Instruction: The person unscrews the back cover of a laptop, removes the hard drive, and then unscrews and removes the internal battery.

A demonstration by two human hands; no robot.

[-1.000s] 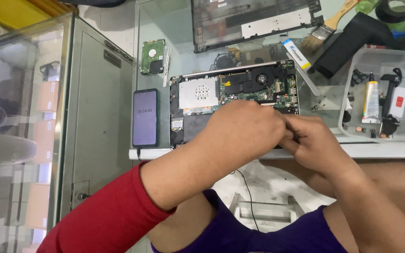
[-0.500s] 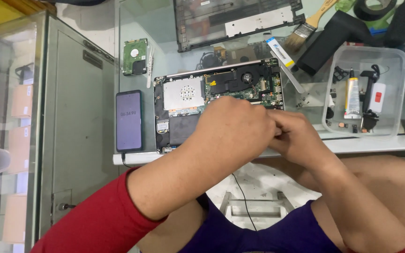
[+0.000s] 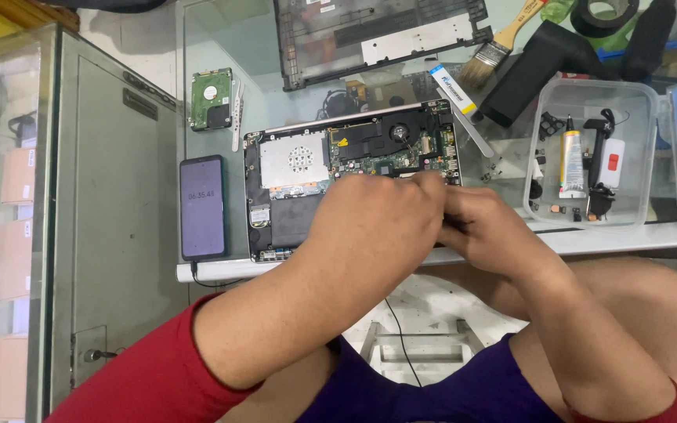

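On the glass desk (image 3: pixel 221 47), an opened laptop (image 3: pixel 331 168) lies with its circuit board and fan bared, near the desk's front edge. Left hand (image 3: pixel 374 227) curled, knuckles up, covering the laptop's near right part; right hand (image 3: pixel 487 231) pressed against it from the right, fingers bent inward. Whether either pinches anything cannot be told: fingertips hidden. Just left of the laptop, a dark phone (image 3: pixel 202 207) with lit screen; far left, a bare hard drive (image 3: pixel 211 98). Far side: the removed bottom cover (image 3: pixel 378 35), a paintbrush (image 3: pixel 499 43), a black tape roll (image 3: pixel 609 12). Right: a clear plastic tub (image 3: pixel 644 98) holding a glue tube and small parts. Against the earlier frame, hands sit in much the same place; the view has shifted. Open glass shows between hard drive and cover; the right side is crowded.
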